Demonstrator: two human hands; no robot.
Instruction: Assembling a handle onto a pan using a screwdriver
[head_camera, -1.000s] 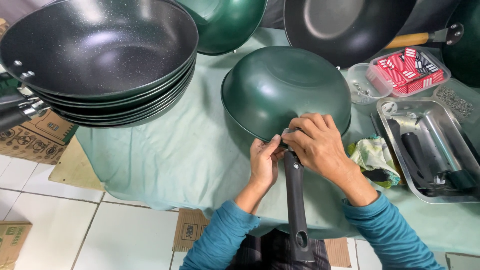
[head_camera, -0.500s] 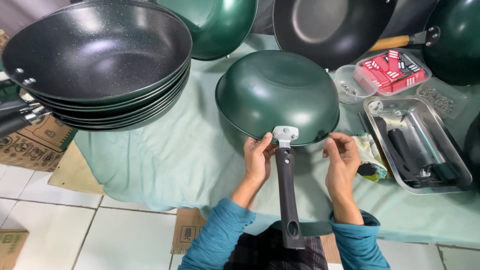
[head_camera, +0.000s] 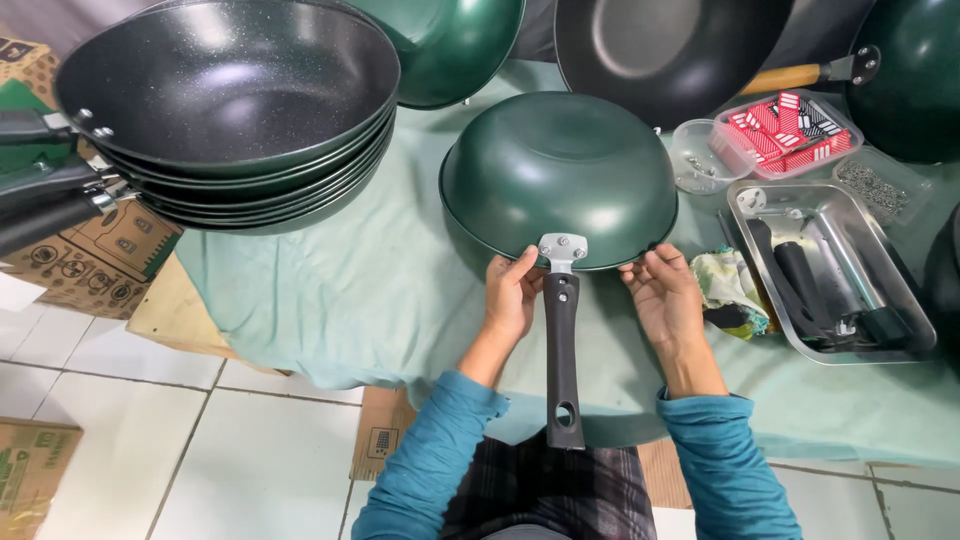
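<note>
- Where the far left of the table is taken up, a stack of dark woks (head_camera: 225, 110) is seen, nested one inside another, with their black handles pointing off the left edge above cardboard boxes (head_camera: 95, 255) on the tiled floor.
- A pale green cloth (head_camera: 330, 290) is spread over the table and hangs over its near edge.
- Just left of the centre, the left hand (head_camera: 512, 297) is held against the near rim of a green wok (head_camera: 558, 180), its fingertips touching the rim beside the metal bracket (head_camera: 563, 250); the fingers are curled loosely and nothing is clasped in them.
- At the centre, the green wok is laid upside down on the cloth, and its long black handle (head_camera: 563, 360) is pointed straight back toward the person.
- Right of the handle, the right hand (head_camera: 665, 297) is rested with its fingertips on the same rim, palm partly open, with nothing gripped.
- Beside that hand, a crumpled patterned rag (head_camera: 730, 290) is laid on the cloth.
- Further right, a steel tray (head_camera: 765, 290) is set, with black handles lying in it.
- Behind the tray, a clear box of red and white packets (head_camera: 790, 130) is placed.
</note>
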